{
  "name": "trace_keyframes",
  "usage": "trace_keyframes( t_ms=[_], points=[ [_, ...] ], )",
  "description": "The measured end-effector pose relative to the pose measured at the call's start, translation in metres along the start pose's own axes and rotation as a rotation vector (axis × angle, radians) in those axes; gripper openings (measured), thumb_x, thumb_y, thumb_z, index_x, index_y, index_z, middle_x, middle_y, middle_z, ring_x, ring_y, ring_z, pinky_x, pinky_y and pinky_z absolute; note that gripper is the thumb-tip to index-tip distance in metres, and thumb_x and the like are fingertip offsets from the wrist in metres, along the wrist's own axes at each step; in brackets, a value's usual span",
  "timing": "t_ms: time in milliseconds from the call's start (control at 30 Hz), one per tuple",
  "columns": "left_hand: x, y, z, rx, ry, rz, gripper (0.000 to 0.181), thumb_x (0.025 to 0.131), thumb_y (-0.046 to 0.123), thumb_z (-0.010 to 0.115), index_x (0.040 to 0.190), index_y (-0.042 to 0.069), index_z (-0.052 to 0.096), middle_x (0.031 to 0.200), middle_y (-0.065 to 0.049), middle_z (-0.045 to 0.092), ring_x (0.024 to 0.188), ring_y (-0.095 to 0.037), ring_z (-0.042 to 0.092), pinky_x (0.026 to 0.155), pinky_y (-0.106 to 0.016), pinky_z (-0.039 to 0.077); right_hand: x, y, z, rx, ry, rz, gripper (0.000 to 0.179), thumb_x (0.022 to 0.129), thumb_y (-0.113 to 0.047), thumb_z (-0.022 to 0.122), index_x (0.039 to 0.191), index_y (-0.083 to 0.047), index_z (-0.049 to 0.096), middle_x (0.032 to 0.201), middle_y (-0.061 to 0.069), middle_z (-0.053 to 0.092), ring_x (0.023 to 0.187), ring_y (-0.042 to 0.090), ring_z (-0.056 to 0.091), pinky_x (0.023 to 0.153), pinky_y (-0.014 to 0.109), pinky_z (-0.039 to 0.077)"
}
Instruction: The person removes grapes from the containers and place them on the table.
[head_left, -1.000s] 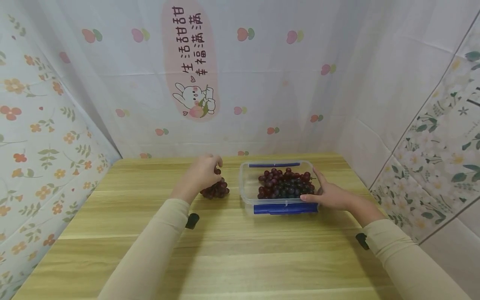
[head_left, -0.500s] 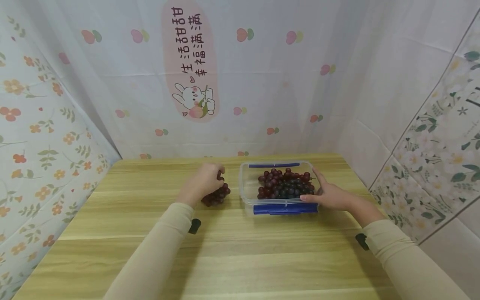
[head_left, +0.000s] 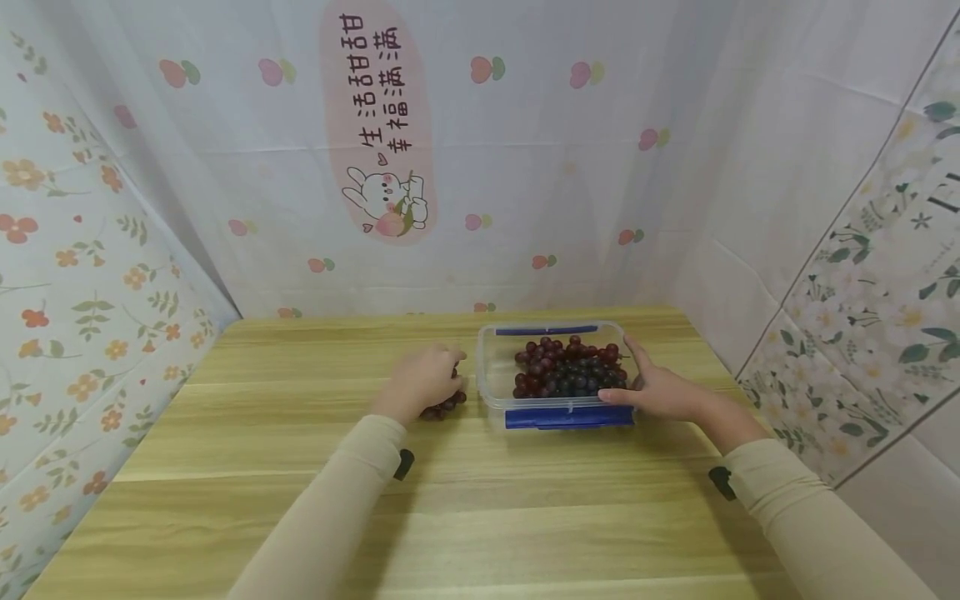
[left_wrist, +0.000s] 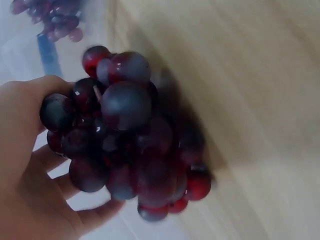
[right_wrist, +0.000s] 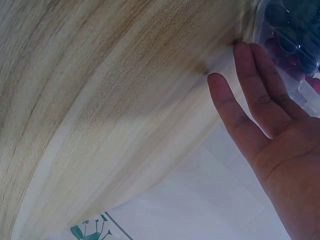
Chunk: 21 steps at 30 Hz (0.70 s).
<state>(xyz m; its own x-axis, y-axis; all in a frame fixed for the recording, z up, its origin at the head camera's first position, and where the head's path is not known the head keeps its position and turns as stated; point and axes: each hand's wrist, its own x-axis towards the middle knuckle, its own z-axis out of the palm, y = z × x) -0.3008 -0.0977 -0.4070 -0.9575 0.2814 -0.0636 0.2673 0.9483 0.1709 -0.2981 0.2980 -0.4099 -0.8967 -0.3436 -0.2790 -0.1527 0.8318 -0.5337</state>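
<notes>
My left hand grips a bunch of dark red grapes, just left of a clear plastic container. In the left wrist view the thumb and fingers curl along one side of the bunch. From the head view the back of the hand hides most of these grapes, low over the table. Inside the container, toward its right side, lie more red and dark purple grapes. My right hand rests at the container's right end, thumb over the near rim. Its fingers extend nearly straight along the side.
The container's blue latch faces the near side. Under everything is a wood-grain table. A white printed curtain hangs behind it, and floral cloths stand at the left and right. A black wrist device shows beside the left sleeve.
My left hand has moved right and slightly nearer with the grape bunch, closer to the container. The right hand and container have stayed in place.
</notes>
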Motion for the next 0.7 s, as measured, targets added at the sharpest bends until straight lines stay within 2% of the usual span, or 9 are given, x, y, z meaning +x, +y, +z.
trace_keyframes(
  t_ms=[167, 233, 367, 500, 700],
  points=[
    [-0.003, 0.002, 0.010, 0.051, -0.031, -0.047, 0.049, 0.110, 0.037, 0.051, 0.158, 0.027, 0.054, 0.157, -0.007, 0.057, 0.144, -0.036, 0.054, 0.112, -0.066, 0.047, 0.000, 0.001, 0.000, 0.002, 0.006, -0.003, 0.132, 0.094, -0.072, 0.066, 0.166, -0.011, -0.028, 0.135, 0.031, 0.069, 0.118, 0.038, 0.073, 0.104, 0.060, 0.056],
    [-0.003, 0.001, 0.015, 0.059, -0.021, -0.052, 0.050, 0.111, 0.041, 0.046, 0.159, 0.027, 0.052, 0.162, -0.008, 0.051, 0.148, -0.039, 0.050, 0.113, -0.069, 0.045, 0.000, 0.001, 0.000, 0.000, 0.009, -0.004, 0.132, 0.094, -0.072, 0.066, 0.166, -0.012, -0.027, 0.135, 0.032, 0.068, 0.118, 0.039, 0.072, 0.104, 0.060, 0.055],
    [-0.004, -0.004, 0.023, 0.066, 0.019, -0.052, 0.058, 0.110, 0.051, 0.044, 0.162, 0.025, 0.047, 0.166, -0.013, 0.044, 0.149, -0.044, 0.047, 0.109, -0.070, 0.048, 0.000, 0.001, -0.001, -0.005, 0.012, 0.002, 0.133, 0.094, -0.073, 0.066, 0.166, -0.012, -0.027, 0.135, 0.031, 0.068, 0.119, 0.039, 0.072, 0.105, 0.060, 0.055],
    [-0.004, -0.007, 0.028, 0.049, 0.045, -0.080, 0.072, 0.105, 0.059, 0.051, 0.165, 0.020, 0.040, 0.166, -0.016, 0.043, 0.147, -0.047, 0.048, 0.106, -0.069, 0.051, 0.000, 0.000, -0.001, -0.007, 0.010, 0.000, 0.133, 0.094, -0.073, 0.066, 0.166, -0.011, -0.026, 0.134, 0.031, 0.069, 0.119, 0.039, 0.072, 0.105, 0.060, 0.055],
    [-0.001, -0.008, 0.027, 0.026, 0.034, -0.160, 0.084, 0.098, 0.060, 0.063, 0.166, 0.018, 0.038, 0.166, -0.019, 0.043, 0.144, -0.050, 0.050, 0.102, -0.072, 0.051, 0.000, 0.000, -0.001, -0.003, 0.009, 0.000, 0.133, 0.094, -0.072, 0.067, 0.167, -0.011, -0.026, 0.134, 0.030, 0.070, 0.120, 0.039, 0.072, 0.106, 0.060, 0.055]
  ],
)
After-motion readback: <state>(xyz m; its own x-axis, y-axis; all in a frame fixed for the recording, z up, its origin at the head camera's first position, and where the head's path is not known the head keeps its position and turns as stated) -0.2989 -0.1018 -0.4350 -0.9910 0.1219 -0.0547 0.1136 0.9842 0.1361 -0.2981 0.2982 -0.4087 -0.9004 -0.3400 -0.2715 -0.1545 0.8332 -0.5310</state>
